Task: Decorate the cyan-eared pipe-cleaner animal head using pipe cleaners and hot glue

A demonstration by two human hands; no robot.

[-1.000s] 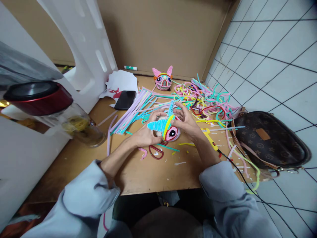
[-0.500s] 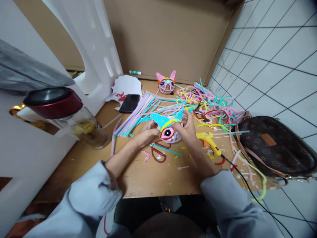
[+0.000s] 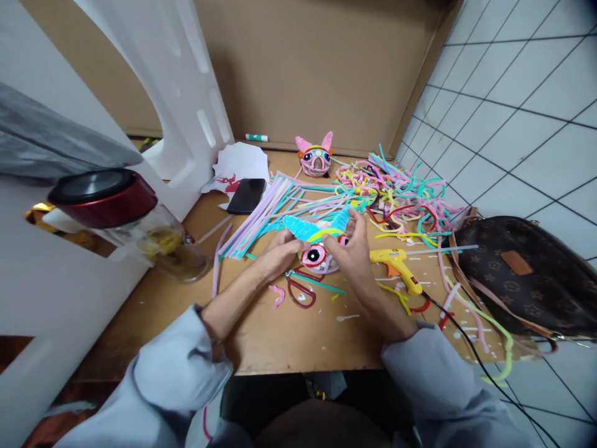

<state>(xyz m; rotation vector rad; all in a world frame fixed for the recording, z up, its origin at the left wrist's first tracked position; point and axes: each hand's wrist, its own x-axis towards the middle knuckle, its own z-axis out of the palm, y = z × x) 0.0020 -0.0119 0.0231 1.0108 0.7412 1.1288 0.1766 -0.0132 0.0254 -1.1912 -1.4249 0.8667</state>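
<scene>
Between my hands is a pipe-cleaner animal head [image 3: 313, 256] with blue ears, a yellow band across the brow and a large red-and-pink-rimmed eye. My left hand [image 3: 282, 252] grips its left side, thumb near the band. On the other side my right hand [image 3: 349, 246] holds it, thumb on the front and fingers behind the right ear; this hand hides part of the face. Just below the head lie red-handled scissors [image 3: 301, 294], partly covered by it, with a teal pipe cleaner [image 3: 321, 283] across them.
A yellow glue gun [image 3: 396, 267] with a black cord lies right of my hands. Behind are a pile of pipe cleaners [image 3: 401, 199], a finished-looking pink-eared head [image 3: 315, 160] and a phone [image 3: 246, 196]. A glass bottle [image 3: 172, 249] stands left, a brown bag [image 3: 517, 280] right.
Both hands keep their hold on the animal head, which has turned and tilted slightly, so a bit of its second eye shows more. The whole view has shifted a little.
</scene>
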